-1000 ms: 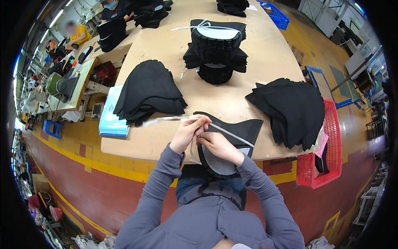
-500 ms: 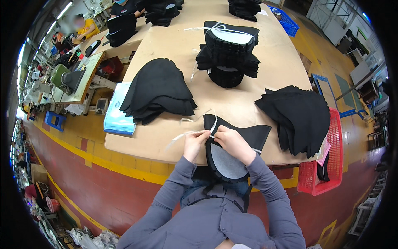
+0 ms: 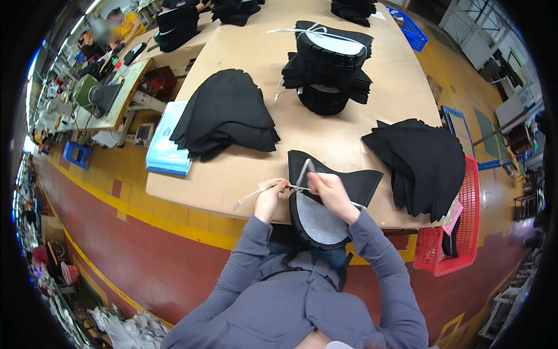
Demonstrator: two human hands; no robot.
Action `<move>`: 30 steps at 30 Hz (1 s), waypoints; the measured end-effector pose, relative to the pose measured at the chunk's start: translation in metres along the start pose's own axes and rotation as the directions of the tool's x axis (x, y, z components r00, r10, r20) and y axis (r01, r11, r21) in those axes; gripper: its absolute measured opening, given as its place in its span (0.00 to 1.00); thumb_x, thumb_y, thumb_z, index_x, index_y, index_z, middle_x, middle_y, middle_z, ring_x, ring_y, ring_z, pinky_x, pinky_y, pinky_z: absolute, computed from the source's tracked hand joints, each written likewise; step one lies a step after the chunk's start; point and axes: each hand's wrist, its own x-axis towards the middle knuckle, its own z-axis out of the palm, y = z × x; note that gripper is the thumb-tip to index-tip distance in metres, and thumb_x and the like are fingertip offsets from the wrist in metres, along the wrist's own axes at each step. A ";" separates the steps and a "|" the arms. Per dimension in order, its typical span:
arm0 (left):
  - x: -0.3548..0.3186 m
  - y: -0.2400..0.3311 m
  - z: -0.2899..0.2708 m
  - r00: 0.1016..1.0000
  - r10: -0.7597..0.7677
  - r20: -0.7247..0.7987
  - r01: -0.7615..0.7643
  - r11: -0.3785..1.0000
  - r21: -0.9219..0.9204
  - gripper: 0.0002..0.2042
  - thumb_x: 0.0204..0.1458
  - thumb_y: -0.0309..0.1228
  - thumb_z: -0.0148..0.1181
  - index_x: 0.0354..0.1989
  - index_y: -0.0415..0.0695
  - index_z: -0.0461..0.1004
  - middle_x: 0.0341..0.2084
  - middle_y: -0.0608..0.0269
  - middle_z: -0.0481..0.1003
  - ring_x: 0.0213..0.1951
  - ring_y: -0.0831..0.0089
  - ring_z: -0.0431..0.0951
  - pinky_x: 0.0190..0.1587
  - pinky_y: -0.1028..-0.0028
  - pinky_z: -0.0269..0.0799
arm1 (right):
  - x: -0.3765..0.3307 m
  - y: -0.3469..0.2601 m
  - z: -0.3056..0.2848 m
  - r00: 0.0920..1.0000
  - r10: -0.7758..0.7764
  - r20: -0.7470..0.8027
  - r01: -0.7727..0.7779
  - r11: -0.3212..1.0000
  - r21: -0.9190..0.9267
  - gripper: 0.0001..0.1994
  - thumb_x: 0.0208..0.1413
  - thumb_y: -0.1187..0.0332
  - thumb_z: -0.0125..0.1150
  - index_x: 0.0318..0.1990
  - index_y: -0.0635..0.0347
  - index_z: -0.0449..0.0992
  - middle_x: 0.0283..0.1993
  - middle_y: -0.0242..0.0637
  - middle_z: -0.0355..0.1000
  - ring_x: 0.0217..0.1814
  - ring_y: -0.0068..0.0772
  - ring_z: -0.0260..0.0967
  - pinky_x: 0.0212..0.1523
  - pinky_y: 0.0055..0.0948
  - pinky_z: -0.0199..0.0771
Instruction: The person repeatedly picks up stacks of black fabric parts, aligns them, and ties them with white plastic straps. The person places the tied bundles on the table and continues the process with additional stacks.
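Observation:
At the table's front edge lies a bundle of black cut fabric pieces (image 3: 354, 181), its rounded grey face (image 3: 318, 221) tilted toward me. A white tie strip (image 3: 251, 199) runs across the bundle. My left hand (image 3: 269, 198) pinches the strip at the bundle's left side, and a loose end trails off to the left. Above the bundle, my right hand (image 3: 331, 193) is closed on the strip's other part, which rises in a blurred loop beside the fingers. Part of the strip also shows under my right wrist.
Fanned black fabric stacks lie to the left (image 3: 228, 116) and right (image 3: 419, 166). Tied black bundles (image 3: 331, 64) stand farther back. A light-blue packet (image 3: 167, 139) rests at the left edge. A red basket (image 3: 447, 256) adjoins the right corner. Another person (image 3: 125, 26) sits far left.
My hands have drawn slightly apart, pulling the strip between them. The right hand's loop now stands up over the bundle. The whole view has shifted a little.

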 end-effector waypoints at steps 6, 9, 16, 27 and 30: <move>-0.008 -0.005 0.021 0.998 0.044 -0.048 -0.045 0.999 -0.024 0.09 0.57 0.31 0.61 0.35 0.36 0.80 0.28 0.64 0.79 0.31 0.80 0.76 0.36 0.79 0.70 | -0.024 0.006 -0.019 0.989 0.117 -0.086 -0.097 0.972 0.213 0.23 0.66 0.64 0.51 0.16 0.60 0.64 0.16 0.24 0.57 0.20 0.16 0.50 0.23 0.23 0.48; -0.008 0.004 0.002 0.973 -0.203 0.108 0.224 0.941 -0.254 0.09 0.59 0.30 0.60 0.38 0.36 0.78 0.31 0.63 0.79 0.35 0.76 0.78 0.40 0.78 0.74 | -0.033 0.001 -0.026 0.993 -0.118 0.028 0.119 0.992 -0.036 0.16 0.60 0.69 0.54 0.19 0.63 0.68 0.19 0.32 0.63 0.21 0.27 0.57 0.26 0.27 0.58; -0.015 0.035 0.039 0.930 -0.204 0.305 0.337 0.804 -0.489 0.12 0.62 0.31 0.55 0.46 0.34 0.74 0.42 0.57 0.78 0.46 0.70 0.78 0.54 0.75 0.74 | -0.030 -0.040 0.001 0.827 -0.475 0.301 0.561 0.732 -0.386 0.06 0.52 0.77 0.56 0.24 0.67 0.70 0.37 0.41 0.70 0.37 0.41 0.71 0.37 0.35 0.72; -0.031 0.010 0.051 0.985 0.151 0.084 -0.118 0.944 -0.308 0.09 0.62 0.33 0.56 0.43 0.40 0.76 0.32 0.69 0.76 0.34 0.79 0.72 0.42 0.79 0.64 | 0.025 -0.008 -0.006 0.986 0.163 0.039 -0.168 0.938 0.304 0.11 0.63 0.68 0.54 0.37 0.68 0.77 0.37 0.31 0.71 0.34 0.17 0.68 0.37 0.17 0.69; -0.032 0.006 0.051 0.993 0.105 0.045 -0.078 0.914 -0.398 0.10 0.61 0.35 0.57 0.42 0.41 0.75 0.32 0.70 0.75 0.34 0.81 0.70 0.40 0.81 0.62 | 0.005 -0.012 -0.013 0.989 0.065 0.134 -0.073 0.996 0.053 0.10 0.59 0.68 0.60 0.39 0.67 0.80 0.45 0.32 0.70 0.41 0.18 0.68 0.41 0.19 0.68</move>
